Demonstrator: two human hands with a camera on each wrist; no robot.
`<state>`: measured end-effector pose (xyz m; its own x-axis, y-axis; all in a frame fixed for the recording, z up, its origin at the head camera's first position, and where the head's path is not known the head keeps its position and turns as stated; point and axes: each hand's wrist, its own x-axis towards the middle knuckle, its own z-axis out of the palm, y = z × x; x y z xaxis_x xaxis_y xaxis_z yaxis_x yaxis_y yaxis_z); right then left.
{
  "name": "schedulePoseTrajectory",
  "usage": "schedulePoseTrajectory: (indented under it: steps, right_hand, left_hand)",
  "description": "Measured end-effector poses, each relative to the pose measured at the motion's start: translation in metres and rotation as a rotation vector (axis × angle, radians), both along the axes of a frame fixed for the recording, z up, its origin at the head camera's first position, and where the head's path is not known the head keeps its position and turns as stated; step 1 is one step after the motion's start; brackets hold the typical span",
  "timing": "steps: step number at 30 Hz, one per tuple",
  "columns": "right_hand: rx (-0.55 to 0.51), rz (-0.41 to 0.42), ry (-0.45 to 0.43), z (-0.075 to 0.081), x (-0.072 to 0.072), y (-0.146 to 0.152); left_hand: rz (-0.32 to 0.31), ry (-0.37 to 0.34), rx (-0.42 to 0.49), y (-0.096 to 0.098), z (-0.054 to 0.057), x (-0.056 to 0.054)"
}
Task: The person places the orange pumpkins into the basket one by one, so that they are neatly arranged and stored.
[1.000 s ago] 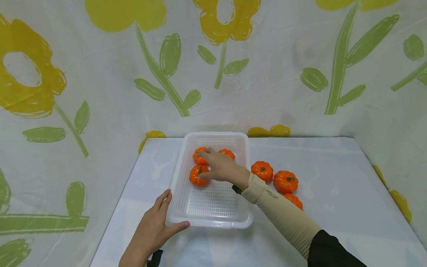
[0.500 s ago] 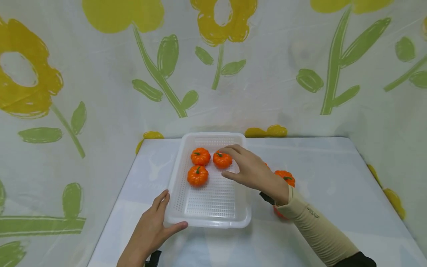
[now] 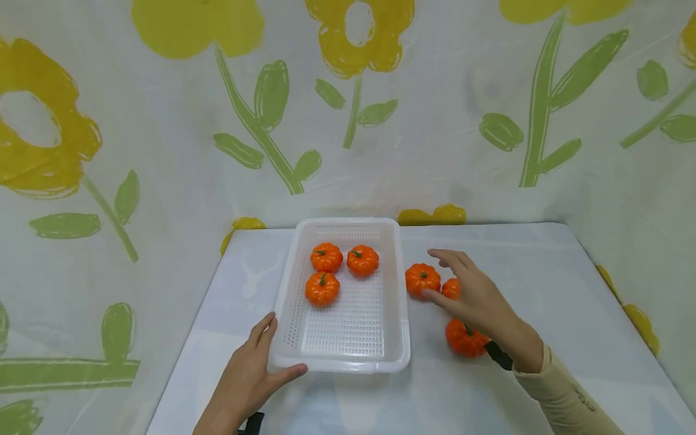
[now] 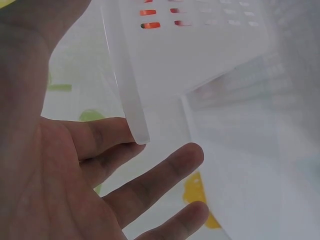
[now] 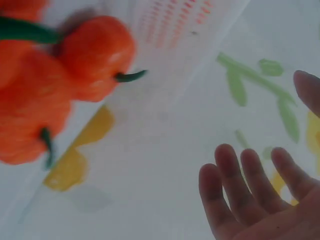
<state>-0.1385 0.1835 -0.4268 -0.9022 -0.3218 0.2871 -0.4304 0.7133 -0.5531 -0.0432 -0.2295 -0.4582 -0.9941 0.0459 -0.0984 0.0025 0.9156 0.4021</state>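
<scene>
A white plastic basket (image 3: 342,365) with a perforated floor holds three small orange pumpkins, one of them a pumpkin (image 3: 322,289) in front of the other two. Fingers of my left hand (image 3: 247,368) touch the basket's left rim, and the thumb lies along its front left corner; the left wrist view shows two fingertips against the rim. My right hand (image 3: 478,299), fingers spread and nothing in it, hovers over the pumpkins right of the basket. Nearest its fingertips is a pumpkin (image 3: 422,280); another pumpkin (image 3: 451,289) is partly hidden behind the hand, and a third pumpkin (image 3: 466,338) lies below it.
The white table (image 3: 544,272) extends right of the loose pumpkins and in front of the basket. Behind it hangs a white curtain (image 3: 435,139) printed with yellow flowers and green leaves, which also runs along both sides.
My right hand has drawn back from inside the basket to the right, over the loose pumpkins, uncovering the three in the basket. My left hand stays at the rim.
</scene>
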Motion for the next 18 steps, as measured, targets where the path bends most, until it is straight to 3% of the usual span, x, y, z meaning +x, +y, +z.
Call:
schedulePoseTrajectory:
  steps: [8,18]
  right_hand:
    - [-0.028,-0.154,-0.102,-0.032,0.024,0.04]
    - [-0.041,-0.294,-0.264,-0.055,0.056,0.061]
  left_hand:
    - [-0.012,0.016,-0.011,0.001,0.0,-0.001]
    - [-0.023,0.021,-0.002,0.0,0.0,-0.001]
